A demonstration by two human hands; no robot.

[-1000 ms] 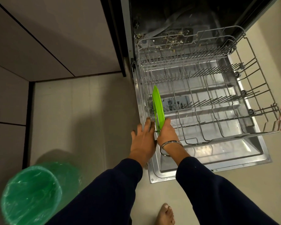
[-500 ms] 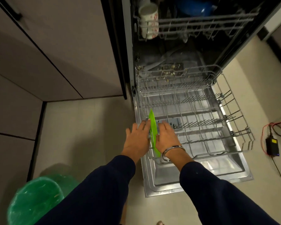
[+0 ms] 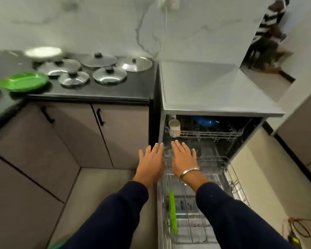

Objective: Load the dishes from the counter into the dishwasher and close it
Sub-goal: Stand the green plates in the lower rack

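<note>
My left hand (image 3: 152, 161) and right hand (image 3: 183, 159) both hang free above the pulled-out lower rack (image 3: 221, 177), fingers straight and spread, holding nothing. One green plate (image 3: 173, 212) stands on edge in the left row of that rack, so I judge this step to be going for the next dish. What is left to load sits on the dark surface (image 3: 115, 90) to my left: a green sectioned plate (image 3: 24, 81) near the corner, a pale plate (image 3: 43, 52) behind it, and a cluster of glass lids (image 3: 109, 74) nearer the dishwasher (image 3: 214, 90). I would reach for the green sectioned plate and take it by the rim with one hand, keeping the other ready to steady it. I would then turn it upright and slot it just beside the standing plate, facing the same way. The upper rack (image 3: 210, 134) already holds a mug (image 3: 174, 127) and something blue (image 3: 206, 121), so I would keep my arms clear of it.
</note>
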